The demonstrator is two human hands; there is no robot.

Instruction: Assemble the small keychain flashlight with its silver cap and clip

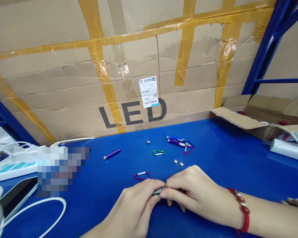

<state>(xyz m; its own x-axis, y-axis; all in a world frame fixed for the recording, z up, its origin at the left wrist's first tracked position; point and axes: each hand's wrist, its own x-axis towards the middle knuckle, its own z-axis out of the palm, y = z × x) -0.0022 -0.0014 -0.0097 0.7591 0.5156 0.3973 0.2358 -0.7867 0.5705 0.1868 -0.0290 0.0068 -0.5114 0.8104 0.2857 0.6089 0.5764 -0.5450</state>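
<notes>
My left hand (139, 205) is closed round a green penlight (159, 190) with a silvery printed label; only a short stretch of it shows between the fingers. At its right end, my right hand (191, 195) pinches with thumb and forefinger, and the fingers hide that end. A purple carabiner (141, 175) lies just beyond my left hand, and a green carabiner (158, 153) farther off. Two silver button cells (178, 163) sit beyond my right knuckles. Two penlights, one blue (175, 138) and one purple (176, 143), lie together with clips attached. Another purple tube (112, 154) rests to the left.
A small silver piece (148, 141) lies near the back of the blue table (213, 145). Behind stands a taped cardboard box (64, 82). An open carton (238, 119) is at the right. White cables (62, 205), a phone (20, 195) and a power strip (17, 168) occupy the left.
</notes>
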